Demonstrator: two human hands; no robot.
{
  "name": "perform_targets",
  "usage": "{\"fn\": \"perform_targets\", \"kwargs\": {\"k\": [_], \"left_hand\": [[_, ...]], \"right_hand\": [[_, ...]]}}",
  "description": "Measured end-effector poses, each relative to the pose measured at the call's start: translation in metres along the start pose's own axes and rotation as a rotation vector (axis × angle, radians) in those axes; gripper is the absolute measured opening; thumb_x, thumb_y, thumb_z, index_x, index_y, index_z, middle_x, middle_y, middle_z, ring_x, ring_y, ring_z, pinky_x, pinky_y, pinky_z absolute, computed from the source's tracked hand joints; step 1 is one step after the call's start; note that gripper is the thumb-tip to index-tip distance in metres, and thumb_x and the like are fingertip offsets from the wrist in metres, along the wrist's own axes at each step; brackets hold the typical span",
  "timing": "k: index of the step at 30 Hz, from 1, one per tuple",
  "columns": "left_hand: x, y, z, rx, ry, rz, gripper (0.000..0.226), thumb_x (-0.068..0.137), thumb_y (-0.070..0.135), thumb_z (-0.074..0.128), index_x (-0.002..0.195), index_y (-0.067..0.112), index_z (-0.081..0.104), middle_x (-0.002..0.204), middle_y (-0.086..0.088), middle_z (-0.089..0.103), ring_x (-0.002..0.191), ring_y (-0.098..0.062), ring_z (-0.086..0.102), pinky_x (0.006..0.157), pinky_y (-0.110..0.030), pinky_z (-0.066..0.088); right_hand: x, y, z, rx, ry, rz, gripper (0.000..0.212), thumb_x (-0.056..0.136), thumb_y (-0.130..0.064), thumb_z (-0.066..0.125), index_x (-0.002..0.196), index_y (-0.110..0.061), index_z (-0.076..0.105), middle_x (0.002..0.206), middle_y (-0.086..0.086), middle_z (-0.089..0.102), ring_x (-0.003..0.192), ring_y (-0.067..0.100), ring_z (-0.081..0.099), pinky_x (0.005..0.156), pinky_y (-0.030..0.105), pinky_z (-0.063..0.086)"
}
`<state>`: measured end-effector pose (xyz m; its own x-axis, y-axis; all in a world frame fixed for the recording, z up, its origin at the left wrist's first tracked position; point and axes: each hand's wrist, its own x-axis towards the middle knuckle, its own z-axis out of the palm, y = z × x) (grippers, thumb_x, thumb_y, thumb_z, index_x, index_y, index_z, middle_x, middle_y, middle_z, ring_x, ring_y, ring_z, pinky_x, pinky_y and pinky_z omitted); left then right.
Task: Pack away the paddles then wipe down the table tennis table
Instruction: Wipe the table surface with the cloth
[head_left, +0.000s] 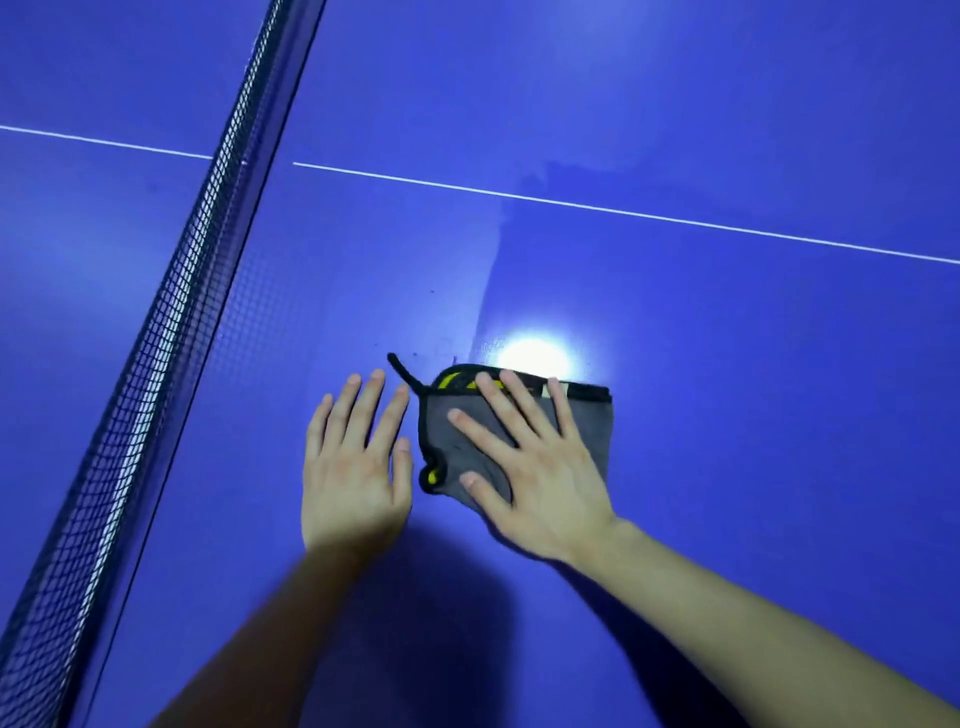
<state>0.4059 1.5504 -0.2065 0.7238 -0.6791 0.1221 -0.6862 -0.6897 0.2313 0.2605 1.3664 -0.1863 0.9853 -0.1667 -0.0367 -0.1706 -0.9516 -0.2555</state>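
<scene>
A grey cloth (592, 434) with black trim, yellow marks and a black loop lies flat on the blue table tennis table (727, 364). My right hand (524, 467) presses on it with fingers straight and spread. Just left of the cloth, my left hand (356, 462) rests flat on the bare table, fingers straight, its thumb close to the cloth's edge. No paddles are in view.
The black net (171, 312) runs diagonally along the left, from the top middle to the bottom left corner. A white centre line (623, 210) crosses the table beyond the hands. A bright lamp reflection (532, 358) and a darker damp-looking patch lie just past the cloth.
</scene>
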Motion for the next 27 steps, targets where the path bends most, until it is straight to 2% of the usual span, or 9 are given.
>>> {"fn": "perform_targets", "kwargs": {"k": [2, 4, 9, 14, 17, 20, 22, 25, 27], "left_hand": [[0.001, -0.001, 0.001, -0.001, 0.008, -0.002, 0.054, 0.103, 0.025, 0.048, 0.156, 0.016, 0.054, 0.169, -0.008, 0.039, 0.159, -0.031, 0.031, 0.127, -0.058, 0.026], [0.001, -0.001, 0.002, -0.005, 0.011, -0.003, 0.054, 0.103, 0.025, 0.048, 0.156, 0.016, 0.054, 0.169, -0.008, 0.039, 0.159, -0.031, 0.031, 0.127, -0.057, 0.026], [0.002, -0.001, 0.001, -0.025, 0.027, -0.005, 0.054, 0.104, 0.026, 0.048, 0.157, 0.018, 0.053, 0.17, -0.005, 0.038, 0.16, -0.027, 0.029, 0.128, -0.056, 0.025], [0.001, 0.0, -0.004, 0.011, -0.012, 0.001, 0.053, 0.106, 0.027, 0.044, 0.158, 0.018, 0.05, 0.172, -0.005, 0.035, 0.161, -0.028, 0.026, 0.129, -0.055, 0.023], [0.001, -0.001, -0.006, 0.037, -0.036, 0.0, 0.053, 0.107, 0.028, 0.041, 0.159, 0.019, 0.049, 0.172, -0.005, 0.035, 0.161, -0.027, 0.026, 0.129, -0.054, 0.021], [0.0, 0.001, -0.007, 0.038, -0.041, -0.007, 0.054, 0.106, 0.028, 0.041, 0.159, 0.019, 0.048, 0.171, -0.005, 0.036, 0.161, -0.027, 0.026, 0.13, -0.053, 0.021], [0.0, 0.0, -0.006, 0.036, -0.037, -0.012, 0.054, 0.106, 0.029, 0.041, 0.159, 0.019, 0.048, 0.171, -0.005, 0.036, 0.161, -0.027, 0.025, 0.13, -0.052, 0.02], [-0.001, -0.001, -0.002, 0.03, -0.033, -0.022, 0.054, 0.108, 0.031, 0.039, 0.16, 0.021, 0.046, 0.171, -0.004, 0.035, 0.162, -0.025, 0.022, 0.131, -0.051, 0.018], [-0.001, -0.001, 0.0, 0.027, -0.031, -0.016, 0.054, 0.108, 0.033, 0.038, 0.161, 0.022, 0.044, 0.172, -0.004, 0.034, 0.162, -0.024, 0.021, 0.131, -0.051, 0.016]], "right_hand": [[0.054, 0.031, -0.002, -0.03, 0.049, 0.009, 0.064, 0.109, -0.06, 0.045, 0.168, -0.037, 0.04, 0.183, 0.002, 0.017, 0.17, 0.024, 0.011, 0.134, 0.064, 0.007], [0.131, 0.067, -0.011, -0.055, 0.09, 0.156, 0.066, 0.108, -0.064, 0.037, 0.169, -0.038, 0.039, 0.183, 0.002, 0.019, 0.17, 0.025, 0.013, 0.134, 0.064, 0.005], [0.237, 0.108, -0.028, -0.054, 0.041, 0.375, 0.072, 0.107, -0.067, 0.02, 0.173, -0.038, 0.026, 0.184, 0.001, 0.007, 0.171, 0.023, 0.0, 0.134, 0.064, -0.006], [0.122, 0.037, -0.011, -0.031, 0.128, 0.276, 0.068, 0.11, -0.062, 0.031, 0.172, -0.034, 0.033, 0.184, 0.005, 0.013, 0.171, 0.025, 0.006, 0.133, 0.065, 0.003], [0.009, -0.027, 0.004, 0.002, 0.06, 0.165, 0.065, 0.112, -0.057, 0.039, 0.172, -0.033, 0.032, 0.184, 0.004, 0.011, 0.171, 0.024, 0.002, 0.134, 0.065, 0.005], [-0.051, -0.006, 0.0, 0.016, 0.017, 0.08, 0.062, 0.112, -0.053, 0.046, 0.171, -0.035, 0.036, 0.183, 0.0, 0.013, 0.171, 0.022, 0.005, 0.135, 0.062, 0.007], [-0.058, 0.056, -0.012, -0.022, 0.062, 0.232, 0.063, 0.111, -0.056, 0.044, 0.17, -0.038, 0.035, 0.183, -0.002, 0.014, 0.17, 0.02, 0.008, 0.135, 0.062, 0.01], [-0.063, 0.143, -0.033, -0.087, 0.11, 0.63, 0.068, 0.109, -0.065, 0.032, 0.172, -0.039, 0.03, 0.184, -0.003, 0.011, 0.17, 0.019, 0.005, 0.134, 0.063, 0.008], [-0.059, 0.15, -0.033, -0.112, 0.114, 0.742, 0.07, 0.11, -0.068, 0.024, 0.173, -0.038, 0.025, 0.185, 0.0, 0.006, 0.171, 0.021, 0.0, 0.134, 0.064, 0.004]]}}
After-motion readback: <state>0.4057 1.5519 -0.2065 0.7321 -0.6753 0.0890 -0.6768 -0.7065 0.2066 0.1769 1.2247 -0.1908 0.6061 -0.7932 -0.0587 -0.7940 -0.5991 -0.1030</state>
